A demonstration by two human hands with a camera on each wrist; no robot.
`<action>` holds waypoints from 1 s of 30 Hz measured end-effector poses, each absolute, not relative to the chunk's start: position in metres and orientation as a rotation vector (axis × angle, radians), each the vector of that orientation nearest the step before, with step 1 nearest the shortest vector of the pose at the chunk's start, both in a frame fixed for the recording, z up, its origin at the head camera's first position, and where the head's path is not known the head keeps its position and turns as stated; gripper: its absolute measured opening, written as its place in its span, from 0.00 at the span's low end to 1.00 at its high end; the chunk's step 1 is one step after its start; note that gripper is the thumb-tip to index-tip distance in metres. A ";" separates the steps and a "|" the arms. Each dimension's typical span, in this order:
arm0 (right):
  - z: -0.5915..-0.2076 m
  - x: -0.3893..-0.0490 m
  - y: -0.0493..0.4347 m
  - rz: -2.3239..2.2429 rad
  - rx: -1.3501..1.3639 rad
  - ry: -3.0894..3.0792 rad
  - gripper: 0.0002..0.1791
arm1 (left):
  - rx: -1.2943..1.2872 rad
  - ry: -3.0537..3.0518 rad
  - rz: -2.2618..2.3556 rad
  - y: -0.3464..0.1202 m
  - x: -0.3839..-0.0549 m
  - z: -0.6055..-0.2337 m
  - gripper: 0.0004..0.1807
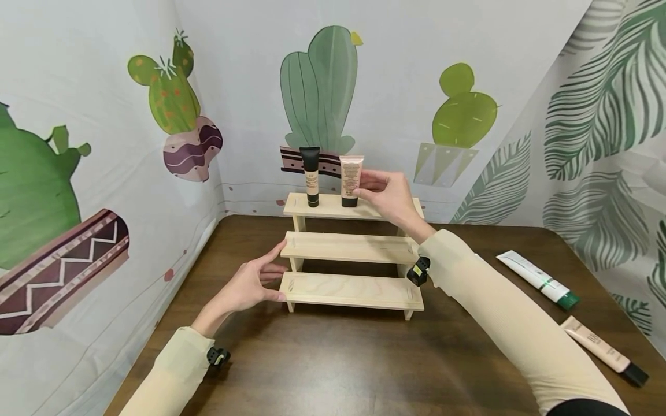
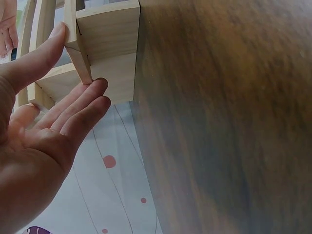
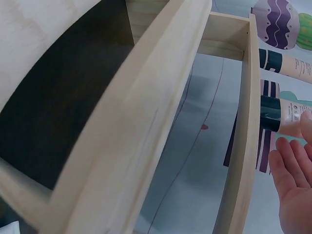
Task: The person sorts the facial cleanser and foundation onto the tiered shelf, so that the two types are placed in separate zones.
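A three-tier wooden display rack (image 1: 354, 290) stands on the brown table. My right hand (image 1: 390, 196) pinches a pinkish-beige cosmetic tube (image 1: 351, 176) between thumb and fingers, its black cap down at the top tier. Left of it on that tier, a slimmer beige tube (image 1: 311, 180) with black ends stands upright on its cap. At the rack's left end, my left hand (image 1: 247, 286) touches the tiers with thumb and fingertips. The left wrist view shows its fingers (image 2: 73, 109) fairly straight against the wood. In the right wrist view, the pinched tube's dark cap (image 3: 270, 113) meets the top board.
On the table at right lie a white tube (image 1: 536, 277) with a green cap and a beige tube (image 1: 598, 345) with a black cap. A bit of something white shows behind the right sleeve (image 1: 494, 306). A cactus-print cloth (image 1: 395, 69) hangs behind the rack.
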State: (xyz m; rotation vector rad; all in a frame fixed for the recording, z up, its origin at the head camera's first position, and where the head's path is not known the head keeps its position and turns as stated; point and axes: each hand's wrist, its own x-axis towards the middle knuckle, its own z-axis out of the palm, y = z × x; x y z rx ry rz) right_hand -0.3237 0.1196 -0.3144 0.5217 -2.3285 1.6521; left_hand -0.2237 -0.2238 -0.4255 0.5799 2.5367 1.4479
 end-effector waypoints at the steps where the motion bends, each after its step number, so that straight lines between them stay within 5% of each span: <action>1: -0.316 -0.322 0.122 1.658 0.524 -2.328 0.23 | 0.579 2.536 1.447 -0.223 -0.224 -0.426 0.67; 30: -0.353 -0.214 0.257 1.253 0.480 -2.322 0.22 | 0.612 2.526 1.442 -0.226 -0.224 -0.425 0.67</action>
